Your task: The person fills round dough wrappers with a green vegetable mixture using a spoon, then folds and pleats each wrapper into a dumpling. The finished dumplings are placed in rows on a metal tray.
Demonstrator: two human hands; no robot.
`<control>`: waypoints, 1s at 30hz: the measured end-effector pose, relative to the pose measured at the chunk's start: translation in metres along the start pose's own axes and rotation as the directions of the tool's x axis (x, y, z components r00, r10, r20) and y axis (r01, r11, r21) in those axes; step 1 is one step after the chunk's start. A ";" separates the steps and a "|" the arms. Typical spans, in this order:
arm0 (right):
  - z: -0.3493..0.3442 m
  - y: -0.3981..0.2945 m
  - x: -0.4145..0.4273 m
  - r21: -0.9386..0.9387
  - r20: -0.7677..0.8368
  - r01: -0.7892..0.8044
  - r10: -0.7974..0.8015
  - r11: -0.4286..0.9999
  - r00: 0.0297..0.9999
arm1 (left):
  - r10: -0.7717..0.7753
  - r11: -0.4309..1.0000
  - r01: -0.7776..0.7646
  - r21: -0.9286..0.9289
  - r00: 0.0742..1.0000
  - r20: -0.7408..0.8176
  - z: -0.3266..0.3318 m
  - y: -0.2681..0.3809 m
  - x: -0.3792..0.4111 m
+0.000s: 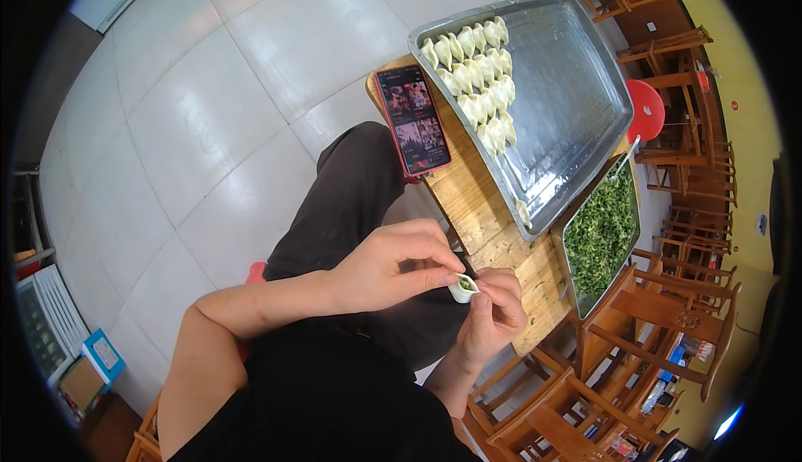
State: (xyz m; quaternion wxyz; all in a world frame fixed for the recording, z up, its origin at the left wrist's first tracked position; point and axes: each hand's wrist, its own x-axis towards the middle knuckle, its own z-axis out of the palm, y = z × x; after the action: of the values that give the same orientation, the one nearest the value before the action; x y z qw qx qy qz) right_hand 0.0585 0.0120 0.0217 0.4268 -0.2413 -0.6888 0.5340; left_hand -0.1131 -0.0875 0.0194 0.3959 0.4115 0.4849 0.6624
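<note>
Both hands pinch a small white dumpling wrapper above my lap, near the table's edge. Green filling shows in its open top. My left hand grips the upper left rim between thumb and forefinger. My right hand pinches the right rim, its other fingers curled. Beyond them, a large metal tray carries rows of folded dumplings along its left part. One single dumpling lies apart in the tray's near corner. To the right, a smaller metal pan holds chopped green filling.
A phone with a lit screen stands at the left edge of the wooden table. A utensil handle sticks out of the filling pan. Behind the tray is a red round stool. Wooden chairs crowd the right side.
</note>
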 end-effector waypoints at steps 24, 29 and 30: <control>-0.002 -0.005 0.002 -0.120 0.108 -0.007 0.020 0.993 0.994 | 0.307 0.879 -0.299 0.371 0.951 0.040 0.002 -0.004 0.006; 0.020 -0.016 -0.003 0.287 0.003 -0.296 0.308 0.911 0.951 | 0.279 0.933 -0.239 0.269 0.953 -0.120 0.011 -0.004 0.005; 0.011 -0.005 -0.013 0.310 -0.002 -0.327 0.344 0.893 0.939 | 0.266 0.944 -0.224 0.241 0.950 -0.161 0.012 -0.005 0.006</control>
State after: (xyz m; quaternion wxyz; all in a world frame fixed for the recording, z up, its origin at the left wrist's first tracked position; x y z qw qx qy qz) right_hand 0.0568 -0.0056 0.0217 0.3798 -0.3026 -0.5336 0.6924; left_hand -0.1035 -0.0774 0.0180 0.2138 0.4445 0.5358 0.6853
